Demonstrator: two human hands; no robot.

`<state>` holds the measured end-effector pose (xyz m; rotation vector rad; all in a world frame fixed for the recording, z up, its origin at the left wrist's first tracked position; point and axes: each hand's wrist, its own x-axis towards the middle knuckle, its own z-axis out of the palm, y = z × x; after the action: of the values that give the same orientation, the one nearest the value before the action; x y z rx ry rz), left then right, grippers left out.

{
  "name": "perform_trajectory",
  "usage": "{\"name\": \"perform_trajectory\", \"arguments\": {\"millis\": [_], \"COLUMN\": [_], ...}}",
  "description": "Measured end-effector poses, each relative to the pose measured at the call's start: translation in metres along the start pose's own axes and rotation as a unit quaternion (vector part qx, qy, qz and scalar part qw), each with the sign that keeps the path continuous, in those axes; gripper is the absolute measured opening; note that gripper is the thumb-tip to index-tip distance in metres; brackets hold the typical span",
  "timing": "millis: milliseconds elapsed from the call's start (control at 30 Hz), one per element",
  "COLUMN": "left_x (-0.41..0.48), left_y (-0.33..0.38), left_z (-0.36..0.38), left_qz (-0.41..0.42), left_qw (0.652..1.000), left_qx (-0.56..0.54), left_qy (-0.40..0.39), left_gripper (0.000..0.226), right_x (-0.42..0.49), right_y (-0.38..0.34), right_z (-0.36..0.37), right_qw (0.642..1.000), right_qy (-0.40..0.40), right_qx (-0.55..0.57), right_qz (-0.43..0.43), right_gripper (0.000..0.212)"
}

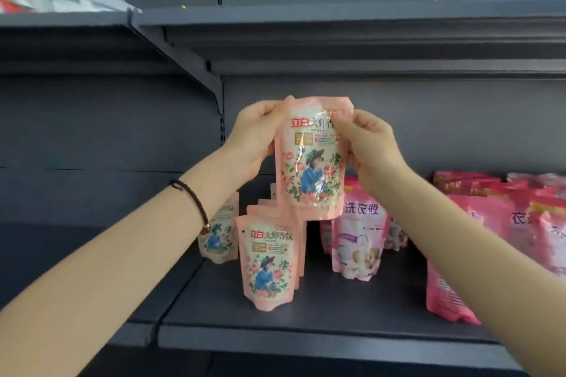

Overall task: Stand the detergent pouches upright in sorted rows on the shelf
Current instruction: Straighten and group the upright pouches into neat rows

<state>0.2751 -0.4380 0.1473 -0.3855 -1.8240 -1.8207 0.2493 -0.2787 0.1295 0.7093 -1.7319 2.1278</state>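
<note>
Both hands, left hand point(255, 135) and right hand point(372, 147), pinch a glossy, crinkled floral pouch point(312, 159) by its upper edges; directly below it stands a matching upright pouch row point(269, 260) on the matte grey shelf point(306, 337).

The left arm point(122, 239) and right arm point(459, 239) reach forward. The left hand point(254, 138) and right hand point(375, 147) each pinch a top side of one pouch point(309, 168), fingers point(344, 131) curled
</note>
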Motion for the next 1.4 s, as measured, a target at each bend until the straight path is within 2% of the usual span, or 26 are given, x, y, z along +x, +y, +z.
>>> {"name": "perform_trajectory", "arguments": {"millis": [167, 300, 533, 733, 867, 1000, 1067, 1167, 1300, 1400], "left_x": [-0.044, -0.074, -0.085, -0.095, -0.104, -0.105, -0.1, -0.091, -0.077, -0.067], "left_y": [-0.038, -0.079, -0.121, -0.148, -0.171, -0.179, -0.18, -0.189, -0.201, -0.208], "left_z": [-0.029, -0.033, -0.033, -0.03, -0.03, -0.032, -0.034, -0.032, -0.029, -0.026], "left_qz": [-0.022, -0.087, -0.097, -0.091, -0.098, -0.091, -0.088, -0.082, -0.08, -0.085], "left_qw": [1.0, 0.991, 0.987, 0.981, 0.984, 0.986, 0.986, 0.988, 0.99, 0.991], "left_qx": [-0.008, -0.055, -0.036, -0.079, -0.085, -0.112, -0.114, -0.097, -0.072, -0.072], "left_qy": [0.021, 0.088, 0.126, 0.15, 0.122, 0.082, 0.08, 0.086, 0.088, 0.077], "left_gripper": [0.025, 0.02, 0.024, 0.013, 0.015, 0.015, 0.015, 0.016, 0.017, 0.017], "right_x": [-0.029, -0.049, -0.063, -0.072, -0.085, -0.086, -0.084, -0.079, -0.067, -0.057], "right_y": [0.034, 0.081, 0.127, 0.156, 0.181, 0.195, 0.195, 0.199, 0.207, 0.213], "right_z": [0.041, 0.063, 0.07, 0.075, 0.079, 0.083, 0.084, 0.083, 0.08, 0.074], "right_qw": [0.998, 0.996, 0.989, 0.959, 0.96, 0.96, 0.968, 0.975, 0.968, 0.966], "right_qy": [0.06, 0.092, 0.143, 0.245, 0.243, 0.226, 0.204, 0.186, 0.202, 0.2], "right_qx": [0.018, 0.007, -0.028, -0.14, -0.133, -0.165, -0.143, -0.125, -0.15, -0.164], "right_qz": [-0.012, 0.016, 0.033, 0.03, 0.043, 0.022, -0.003, -0.007, -0.021, -0.009], "right_gripper": [0.016, 0.029, 0.039, 0.021, 0.011, 0.021, 0.012, 0.021, 0.012, 0.021]}}
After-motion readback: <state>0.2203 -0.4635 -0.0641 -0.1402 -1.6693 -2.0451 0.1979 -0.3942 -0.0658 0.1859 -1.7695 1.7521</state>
